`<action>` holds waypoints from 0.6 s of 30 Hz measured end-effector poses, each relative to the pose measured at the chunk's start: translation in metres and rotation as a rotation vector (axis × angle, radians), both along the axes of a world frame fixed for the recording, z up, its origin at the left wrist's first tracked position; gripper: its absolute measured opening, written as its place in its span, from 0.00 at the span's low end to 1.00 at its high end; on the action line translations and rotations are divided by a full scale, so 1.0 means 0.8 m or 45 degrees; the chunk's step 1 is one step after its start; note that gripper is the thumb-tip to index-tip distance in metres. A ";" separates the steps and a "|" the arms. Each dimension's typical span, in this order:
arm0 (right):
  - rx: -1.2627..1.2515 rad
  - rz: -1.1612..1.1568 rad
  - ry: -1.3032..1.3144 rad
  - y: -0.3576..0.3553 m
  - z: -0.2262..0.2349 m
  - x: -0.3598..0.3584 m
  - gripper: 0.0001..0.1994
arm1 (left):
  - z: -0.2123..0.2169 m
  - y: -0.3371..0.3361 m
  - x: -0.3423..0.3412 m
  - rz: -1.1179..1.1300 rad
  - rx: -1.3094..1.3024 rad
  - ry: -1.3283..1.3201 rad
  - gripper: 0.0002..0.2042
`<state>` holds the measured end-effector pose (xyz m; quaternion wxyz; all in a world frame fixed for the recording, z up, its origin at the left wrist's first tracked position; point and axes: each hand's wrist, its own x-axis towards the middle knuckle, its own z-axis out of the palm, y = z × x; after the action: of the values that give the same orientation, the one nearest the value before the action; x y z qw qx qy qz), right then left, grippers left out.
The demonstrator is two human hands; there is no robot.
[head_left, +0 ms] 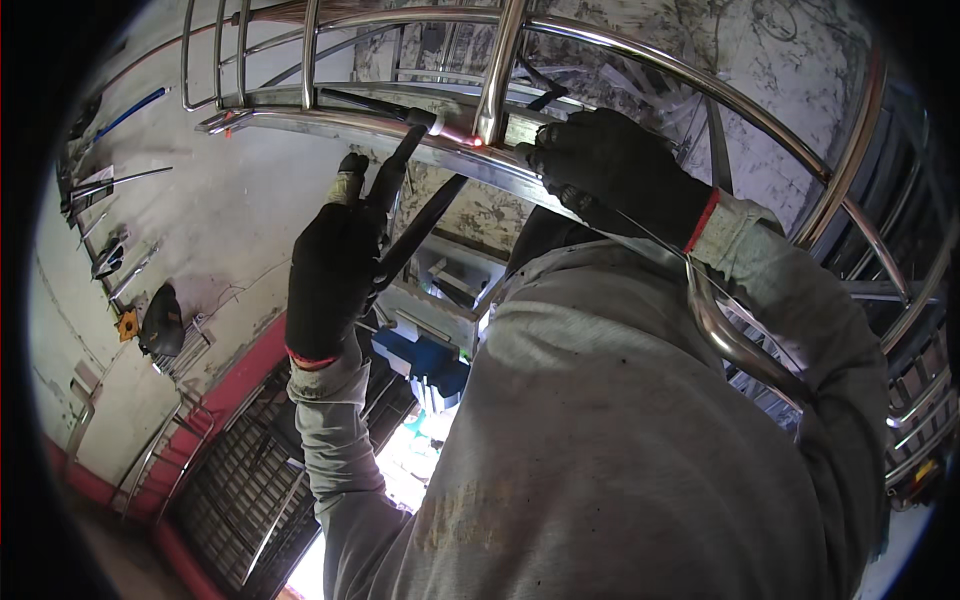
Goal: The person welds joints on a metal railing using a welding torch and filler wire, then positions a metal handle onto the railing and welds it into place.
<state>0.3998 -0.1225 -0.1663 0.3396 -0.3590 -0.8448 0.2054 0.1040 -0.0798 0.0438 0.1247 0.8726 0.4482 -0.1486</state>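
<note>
- The shiny metal frame (640, 47) spreads across the top of the view, its curved rails reaching past both hands.
- Its flat bar (455, 158) runs below the upright tube (500, 75); heat belongs where the two meet, so the frame should stay still.
- The gloved right hand (630, 170) is just right of that joint, fingers bent close to the bar; whether they grip it or the thin rod running back beneath the hand, I cannot tell. Best kept clear of the hot metal.
- The gloved left hand (332, 275) has its lower fingers closed around the torch handle, one finger raised.
- The torch (398, 165) points at the joint; a steady wrist and even gap should serve well.
- The glowing spot (478, 141) sits at the tube's foot.
</note>
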 end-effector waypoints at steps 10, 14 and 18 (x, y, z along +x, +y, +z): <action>0.021 -0.039 0.018 -0.001 0.000 -0.004 0.18 | 0.002 0.006 -0.009 -0.308 0.167 0.120 0.33; -0.041 -0.025 -0.030 -0.003 -0.002 -0.004 0.19 | 0.004 0.001 0.002 -0.105 0.025 0.060 0.20; -0.006 -0.028 -0.101 -0.004 -0.010 -0.006 0.20 | 0.001 0.002 -0.017 -0.125 -0.011 0.107 0.36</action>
<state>0.3949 -0.1258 -0.1745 0.3071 -0.3771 -0.8530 0.1894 0.0900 -0.0783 0.0447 0.1019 0.8860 0.4090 -0.1930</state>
